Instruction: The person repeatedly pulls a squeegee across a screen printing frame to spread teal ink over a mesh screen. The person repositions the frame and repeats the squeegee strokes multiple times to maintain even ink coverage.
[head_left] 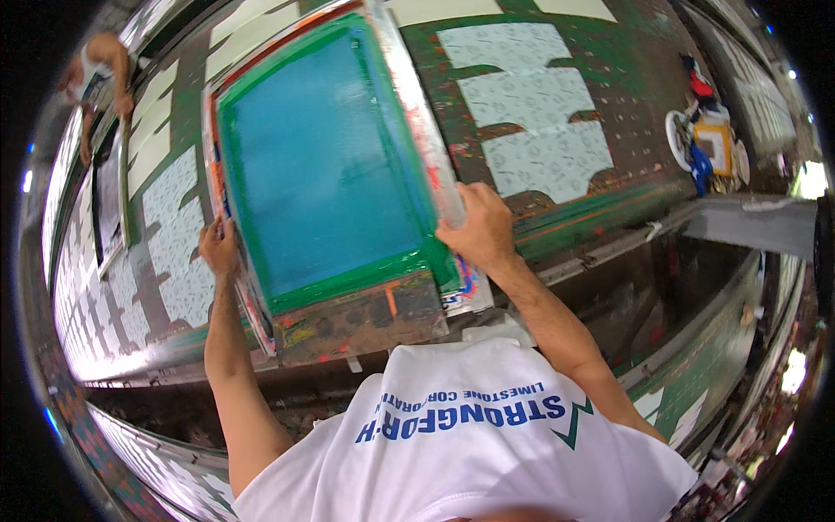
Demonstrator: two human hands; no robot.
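Note:
A screen-printing frame (422, 122) lies tilted across the long table in front of me. Its mesh (322, 165) is blue, bordered by green, and the pale rails carry red and other paint smears. My left hand (219, 248) is closed on the left rail near the close end. On the opposite rail, close to the near right corner, my right hand (483, 228) grips with the fingers bent over the edge. A dark, paint-stained strip (361, 320) runs along the frame's near end. Whatever lies beneath the mesh is hidden.
Pale blue patterned cut pieces (544, 113) lie right of the frame, with similar pieces (170, 200) on the left. Another person (104, 74) holds a second frame (109, 196) at far left. Containers and cloths (713, 143) stand at right, beyond a metal beam (748, 228).

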